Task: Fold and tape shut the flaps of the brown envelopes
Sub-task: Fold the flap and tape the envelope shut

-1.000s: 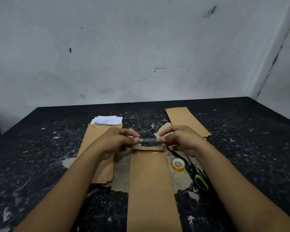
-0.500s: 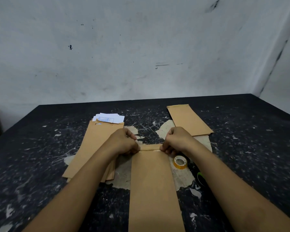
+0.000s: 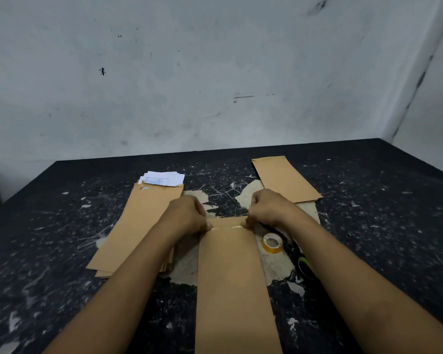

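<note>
A long brown envelope (image 3: 233, 277) lies lengthwise in front of me, its flap folded down at the far end. A clear strip of tape (image 3: 225, 227) runs across the flap's edge. My left hand (image 3: 187, 215) pinches the strip's left end with curled fingers, down at the envelope's left corner. At the right corner my right hand (image 3: 266, 208) pinches the other end the same way. Both hands rest low on the table, and their fingertips are hidden under the knuckles.
A stack of brown envelopes (image 3: 138, 226) lies to the left with white papers (image 3: 161, 178) at its far end. Another brown stack (image 3: 284, 180) sits at the far right. A tape roll (image 3: 273, 242) and green-handled scissors (image 3: 304, 267) lie under my right forearm. The table (image 3: 62, 251) is black and scratched.
Both hands have come down from above the table, bringing the stretched tape strip onto the envelope's folded flap. They have also moved a little farther apart.
</note>
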### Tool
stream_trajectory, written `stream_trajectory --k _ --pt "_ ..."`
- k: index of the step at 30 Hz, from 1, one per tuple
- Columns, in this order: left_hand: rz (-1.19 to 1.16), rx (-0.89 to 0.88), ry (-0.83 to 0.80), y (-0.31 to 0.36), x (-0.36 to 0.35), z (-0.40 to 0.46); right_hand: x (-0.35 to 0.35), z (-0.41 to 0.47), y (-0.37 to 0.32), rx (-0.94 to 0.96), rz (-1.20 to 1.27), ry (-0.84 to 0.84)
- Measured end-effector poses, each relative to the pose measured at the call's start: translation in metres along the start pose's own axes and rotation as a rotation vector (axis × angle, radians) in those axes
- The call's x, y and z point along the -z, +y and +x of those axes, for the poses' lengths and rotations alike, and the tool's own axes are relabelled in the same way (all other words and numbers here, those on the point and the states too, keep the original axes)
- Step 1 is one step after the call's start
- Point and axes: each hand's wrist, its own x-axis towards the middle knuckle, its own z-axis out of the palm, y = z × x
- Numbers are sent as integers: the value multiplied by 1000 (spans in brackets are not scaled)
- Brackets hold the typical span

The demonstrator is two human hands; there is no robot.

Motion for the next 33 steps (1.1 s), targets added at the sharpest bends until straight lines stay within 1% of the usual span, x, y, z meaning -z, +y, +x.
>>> stream_trajectory --k 4,8,10,13,16,18,21,24,26,29,33 --pt "25 -48 13 -3 -3 0 6 6 14 8 80 -36" --pt "40 -104 2 -6 -3 1 12 5 26 128 186 -68" --pt "2 -117 -27 -7 -2 2 12 2 25 208 235 -74" --pt "-144 -119 -81 -6 3 2 5 -3 16 296 191 -31" --pt "-492 -123 -156 -7 7 1 -5 -10 4 306 146 -43" --pt "-680 -115 -165 -6 8 -2 -9 -13 -1 280 232 -37" --pt "-841 -124 -162 -1 9 -7 -8 -14 -6 230 456 18" --pt "-892 -146 -132 3 7 -9 -5 -18 -8 192 643 26" --pt "-934 -130 -95 4 5 -7 -2 -19 -8 162 737 50" --pt "-987 -100 -52 6 2 -4 5 -17 -5 159 744 104" --pt "-1005 -83 -31 9 1 -4 13 -13 0 203 761 38"
